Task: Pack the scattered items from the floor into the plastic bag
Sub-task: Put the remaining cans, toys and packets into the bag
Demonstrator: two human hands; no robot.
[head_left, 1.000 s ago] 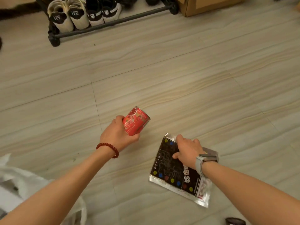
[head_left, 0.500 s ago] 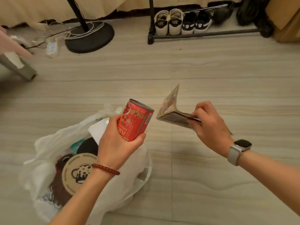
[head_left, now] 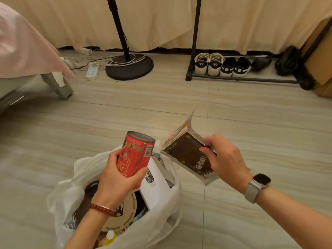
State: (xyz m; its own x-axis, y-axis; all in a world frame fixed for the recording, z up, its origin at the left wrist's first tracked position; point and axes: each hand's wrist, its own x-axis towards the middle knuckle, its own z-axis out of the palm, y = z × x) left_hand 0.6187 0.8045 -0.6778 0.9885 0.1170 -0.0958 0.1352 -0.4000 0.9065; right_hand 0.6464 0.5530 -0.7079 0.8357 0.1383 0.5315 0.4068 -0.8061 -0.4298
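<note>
can (head_left: 136,155): red, with a white barcode patch and a silver top, in my left hand (head_left: 117,180)
packet (head_left: 188,155): black with small yellow dots and white characters, silver edges, in my right hand (head_left: 227,163)
plastic bag (head_left: 158,223): white, translucent
bracelet (head_left: 103,209): dark red beads
watch (head_left: 258,184): black face, grey strap
floor (head_left: 269,141): pale beige tiles with wavy grain streaks
curtain (head_left: 161,20): cream
shoes (head_left: 208,64): white with black heel patches

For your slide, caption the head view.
Left hand holds red can, right hand a dark packet, above plastic bag.
</note>
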